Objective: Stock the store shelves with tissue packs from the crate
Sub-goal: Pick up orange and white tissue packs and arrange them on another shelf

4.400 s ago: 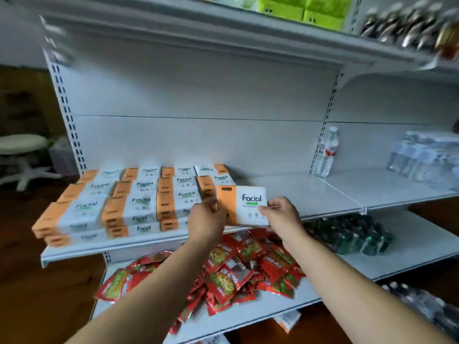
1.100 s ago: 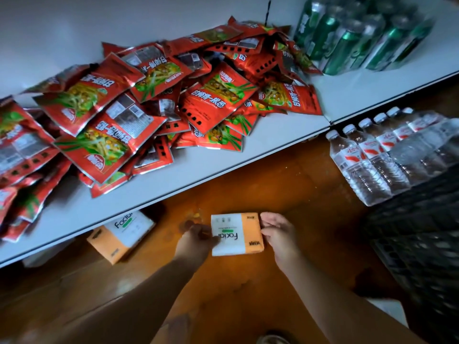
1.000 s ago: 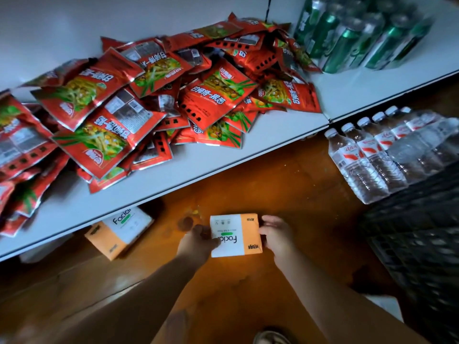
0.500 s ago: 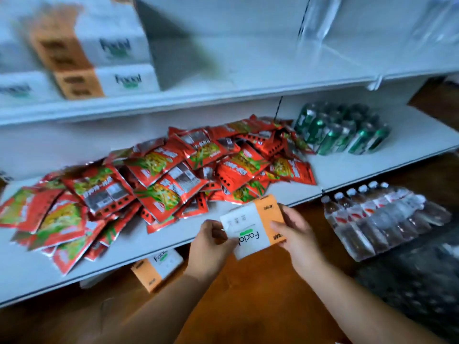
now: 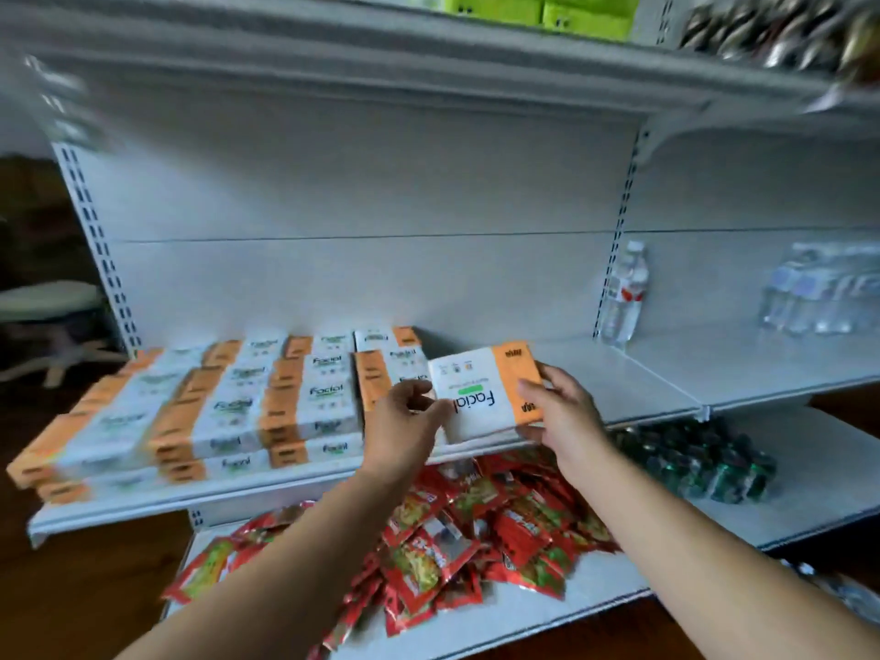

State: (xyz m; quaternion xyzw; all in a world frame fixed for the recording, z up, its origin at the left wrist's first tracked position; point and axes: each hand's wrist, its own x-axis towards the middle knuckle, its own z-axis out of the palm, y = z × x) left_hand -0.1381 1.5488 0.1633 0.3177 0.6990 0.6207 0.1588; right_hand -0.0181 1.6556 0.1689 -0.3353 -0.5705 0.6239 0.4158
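Placing step in hand, head view only. Both hands carry one tissue pack [image 5: 483, 393] at the front of the middle shelf [image 5: 619, 373], just right of the stocked tissue packs [image 5: 228, 407]. Left hand [image 5: 405, 421] pinches the white end; right hand [image 5: 562, 412] has its grip closed on the orange end. Pack is tilted, "Facial" print running sideways; whether its lower edge touches the shelf cannot be told.

Judgement: next move calls for turning the pack to match the row, then setting it flush against the rightmost stack, on bare shelf.

Hard to read: left stacks are motion-blurred, so layer count is uncertain. Crate not in view. Snack packets [image 5: 476, 540] below are partly covered by the forearms. Top shelf goods are cut off.
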